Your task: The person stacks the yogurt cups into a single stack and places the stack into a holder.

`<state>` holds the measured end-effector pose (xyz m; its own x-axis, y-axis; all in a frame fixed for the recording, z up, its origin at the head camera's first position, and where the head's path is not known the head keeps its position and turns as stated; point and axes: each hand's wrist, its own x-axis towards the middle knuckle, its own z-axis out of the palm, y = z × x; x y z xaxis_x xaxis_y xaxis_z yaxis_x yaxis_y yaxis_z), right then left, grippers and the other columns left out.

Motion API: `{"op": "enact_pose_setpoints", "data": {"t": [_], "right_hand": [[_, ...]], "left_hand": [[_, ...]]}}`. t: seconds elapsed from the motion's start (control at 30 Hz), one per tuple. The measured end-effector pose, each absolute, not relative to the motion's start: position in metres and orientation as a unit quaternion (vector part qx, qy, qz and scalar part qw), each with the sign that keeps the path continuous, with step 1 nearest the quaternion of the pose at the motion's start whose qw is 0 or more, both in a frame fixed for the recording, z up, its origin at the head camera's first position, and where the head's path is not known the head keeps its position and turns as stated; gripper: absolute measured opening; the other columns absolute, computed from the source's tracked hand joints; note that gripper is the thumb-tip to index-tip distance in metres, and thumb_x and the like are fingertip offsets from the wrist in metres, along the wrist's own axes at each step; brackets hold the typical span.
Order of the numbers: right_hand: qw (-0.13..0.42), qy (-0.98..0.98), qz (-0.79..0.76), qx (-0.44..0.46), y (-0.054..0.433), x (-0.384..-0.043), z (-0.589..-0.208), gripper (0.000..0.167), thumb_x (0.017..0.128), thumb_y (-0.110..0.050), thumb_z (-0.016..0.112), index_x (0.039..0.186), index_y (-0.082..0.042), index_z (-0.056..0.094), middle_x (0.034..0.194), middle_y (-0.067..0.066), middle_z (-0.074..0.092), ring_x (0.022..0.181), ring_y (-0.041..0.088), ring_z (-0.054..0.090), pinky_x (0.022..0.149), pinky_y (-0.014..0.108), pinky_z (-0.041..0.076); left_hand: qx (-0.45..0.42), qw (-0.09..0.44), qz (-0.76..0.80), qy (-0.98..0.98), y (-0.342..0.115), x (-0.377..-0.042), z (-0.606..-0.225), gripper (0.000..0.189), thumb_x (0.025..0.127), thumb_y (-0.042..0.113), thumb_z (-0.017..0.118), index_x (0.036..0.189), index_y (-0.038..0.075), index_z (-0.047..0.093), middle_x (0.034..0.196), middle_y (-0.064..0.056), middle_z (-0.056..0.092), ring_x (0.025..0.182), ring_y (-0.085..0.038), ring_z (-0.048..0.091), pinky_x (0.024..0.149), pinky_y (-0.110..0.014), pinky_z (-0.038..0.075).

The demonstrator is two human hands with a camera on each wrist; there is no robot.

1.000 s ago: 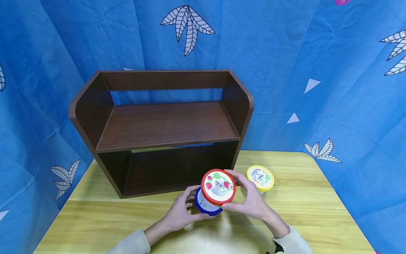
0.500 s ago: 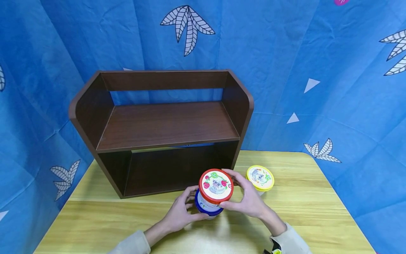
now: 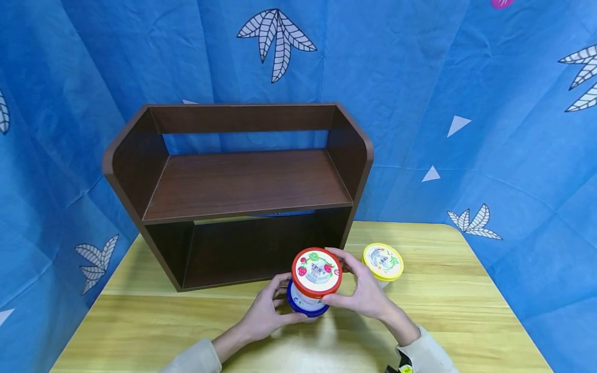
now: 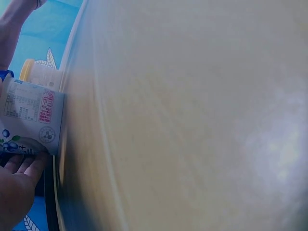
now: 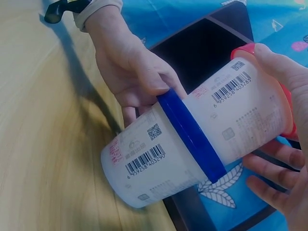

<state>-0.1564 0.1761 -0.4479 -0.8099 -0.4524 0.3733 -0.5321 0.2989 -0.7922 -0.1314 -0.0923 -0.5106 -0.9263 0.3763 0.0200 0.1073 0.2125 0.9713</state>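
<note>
A plastic tub with a red, strawberry-printed lid (image 3: 317,273) stands on top of a second tub with a blue lid (image 3: 311,313). My left hand (image 3: 262,313) holds the lower tub, thumb in front and fingers round its far side. My right hand (image 3: 366,292) grips the red-lidded tub near its rim. In the right wrist view the upper tub (image 5: 240,110) has its base at the blue lid, and the lower tub (image 5: 149,159) shows a barcode. The left wrist view shows blueberries printed on the lower tub (image 4: 31,115), which is upright on the table.
A yellow-lidded tub (image 3: 382,261) stands just beyond my right hand. Behind the stack rises a dark brown two-tier shelf (image 3: 247,181) on the wooden table (image 3: 457,300). A blue curtain (image 3: 410,93) with leaf prints hangs at the back and sides.
My right hand has shifted the red-lidded tub slightly left over the blue-lidded one. My left hand and the lower tub have stayed in place.
</note>
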Motion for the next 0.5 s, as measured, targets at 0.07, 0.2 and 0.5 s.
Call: {"op": "enact_pose_setpoints", "data": {"t": [0.07,0.2,0.5], "right_hand": [[0.036,-0.806,0.506,0.306,0.176,-0.156,-0.447,0.091,0.076,-0.018,0.093,0.155,-0.019,0.048,0.135,0.006,0.069,0.117,0.007,0.063,0.096,0.034,0.058],[0.030,-0.813,0.496,0.304,0.177,-0.154,-0.445,0.094,0.077,-0.020,0.093,0.157,-0.013,0.044,0.138,0.005,0.068,0.120,0.006,0.062,0.099,0.034,0.058],[0.058,-0.797,0.512,0.316,0.194,-0.151,-0.442,0.095,0.076,-0.007,0.091,0.158,-0.017,0.044,0.137,0.011,0.066,0.118,0.010,0.065,0.100,0.028,0.058]], "left_hand": [[0.156,0.112,0.608,0.771,-0.092,-0.131,-0.511,0.085,0.083,0.030,0.092,0.152,0.018,0.043,0.145,-0.014,0.060,0.134,-0.036,0.059,0.111,-0.055,0.056],[0.155,0.112,0.610,0.769,-0.092,-0.131,-0.511,0.086,0.083,0.029,0.092,0.152,0.018,0.043,0.146,-0.014,0.059,0.135,-0.037,0.058,0.111,-0.054,0.056],[0.153,0.114,0.608,0.771,-0.092,-0.131,-0.511,0.086,0.082,0.029,0.092,0.152,0.018,0.043,0.145,-0.013,0.059,0.136,-0.036,0.058,0.111,-0.051,0.057]]}}
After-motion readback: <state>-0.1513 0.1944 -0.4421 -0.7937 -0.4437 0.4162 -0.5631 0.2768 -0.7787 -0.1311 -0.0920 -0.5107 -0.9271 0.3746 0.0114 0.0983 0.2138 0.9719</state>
